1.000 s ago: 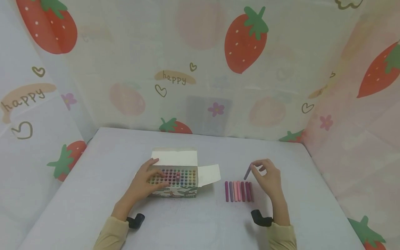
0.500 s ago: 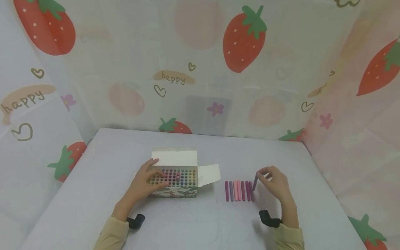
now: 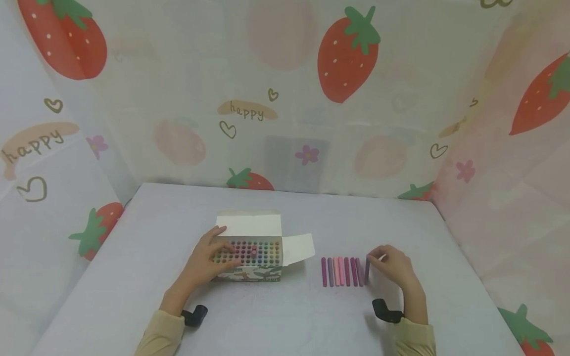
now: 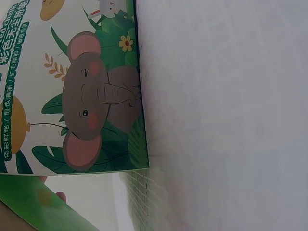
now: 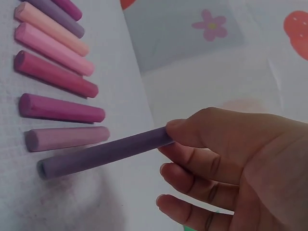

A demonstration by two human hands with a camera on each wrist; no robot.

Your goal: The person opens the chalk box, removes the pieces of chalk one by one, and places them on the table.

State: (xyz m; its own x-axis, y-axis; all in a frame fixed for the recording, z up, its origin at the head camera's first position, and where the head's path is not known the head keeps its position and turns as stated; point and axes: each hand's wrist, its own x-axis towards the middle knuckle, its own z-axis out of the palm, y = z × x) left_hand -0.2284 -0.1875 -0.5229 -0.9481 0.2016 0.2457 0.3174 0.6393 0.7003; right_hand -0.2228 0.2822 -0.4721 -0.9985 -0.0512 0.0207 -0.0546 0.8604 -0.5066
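Note:
My right hand (image 3: pixel 394 267) pinches a dull purple chalk stick (image 3: pixel 367 271) by its far end between thumb and fingertips. In the right wrist view that purple chalk (image 5: pixel 108 150) slants down, its near end low over the white surface beside a mauve stick (image 5: pixel 67 138). Several pink and purple chalk sticks (image 3: pixel 341 271) lie in a row left of it. My left hand (image 3: pixel 206 258) rests spread over the left part of an open chalk box (image 3: pixel 256 274), covering some of its filled holes. One reddish stick (image 3: pixel 254 251) stands higher than the others inside.
The box's white back flap (image 3: pixel 249 225) and right flap (image 3: pixel 299 248) stand folded out. In the left wrist view an elephant-printed box side (image 4: pixel 91 101) fills the left, above a green flap (image 4: pixel 45 207). Strawberry-patterned cloth (image 3: pixel 307 123) encloses the white table (image 3: pixel 285 321).
My right hand has moved right and towards me, bringing the purple chalk from above the row down to its right end. The left hand stays on the box.

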